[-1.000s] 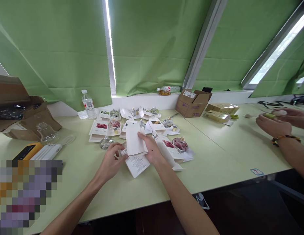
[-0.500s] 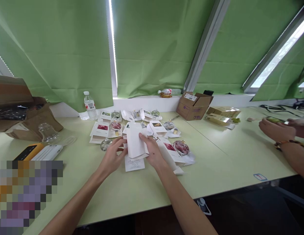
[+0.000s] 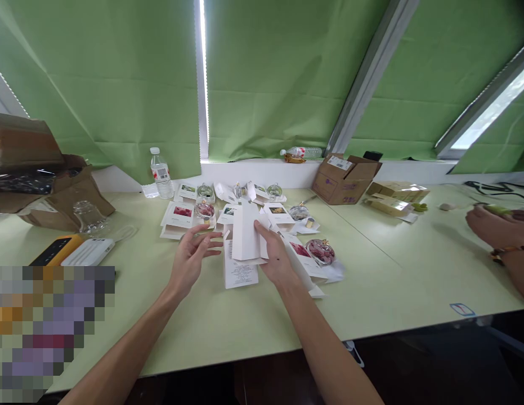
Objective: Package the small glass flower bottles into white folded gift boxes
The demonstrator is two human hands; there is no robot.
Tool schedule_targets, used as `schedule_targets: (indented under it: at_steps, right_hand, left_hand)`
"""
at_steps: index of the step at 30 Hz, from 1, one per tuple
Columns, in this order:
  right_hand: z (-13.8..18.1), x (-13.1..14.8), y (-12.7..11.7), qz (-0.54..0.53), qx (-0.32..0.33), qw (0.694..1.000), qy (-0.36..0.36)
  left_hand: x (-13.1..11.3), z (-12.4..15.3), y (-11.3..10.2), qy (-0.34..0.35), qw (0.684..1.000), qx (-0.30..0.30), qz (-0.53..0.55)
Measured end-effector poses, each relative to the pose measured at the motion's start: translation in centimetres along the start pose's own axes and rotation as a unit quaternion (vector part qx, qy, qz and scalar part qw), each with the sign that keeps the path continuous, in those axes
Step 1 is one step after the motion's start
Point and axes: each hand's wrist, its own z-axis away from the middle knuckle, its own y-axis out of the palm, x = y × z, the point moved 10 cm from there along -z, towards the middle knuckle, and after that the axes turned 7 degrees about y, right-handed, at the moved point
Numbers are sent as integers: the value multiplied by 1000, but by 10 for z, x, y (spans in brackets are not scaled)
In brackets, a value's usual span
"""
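I observe two hands at work above the table (image 3: 371, 292). The right hand (image 3: 275, 256) is closed on a white carton (image 3: 245, 239), thumb on its face; I cannot see the fingers behind it. The carton is held in front of the work area, over a printed white panel (image 3: 240, 274). I cannot tell whether panel and carton are one piece.

The left hand (image 3: 189, 260) is partly open, fingers spread, with nothing in its grasp. Its fingertips are just beside the printed panel; I cannot confirm contact.

Caution: I judge the carton to be supported by the right hand alone. A loose pinch could let it pivot or slip. Excess thumb pressure could crease the thin-looking board.

Caution: clearance is limited. To the right of the right hand lie a carton with a red picture (image 3: 299, 248) and a round bottle with pink contents (image 3: 321, 252). A wide wrist swing could push both. A round bottle (image 3: 299, 212) and a gold cap (image 3: 310, 223) stand farther back; if knocked, the cap could roll.
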Motion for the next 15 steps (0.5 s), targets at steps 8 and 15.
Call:
schedule_targets:
  at_steps: [8,15]
  right_hand:
    - [0,3,4,9,25,1000,-12]
    - [1,1,5,16,28,999,-6]
  left_hand:
    - [4,0,-9,-10,999,-28,-27]
    - [-5,1,-13,16,995,-49,-83]
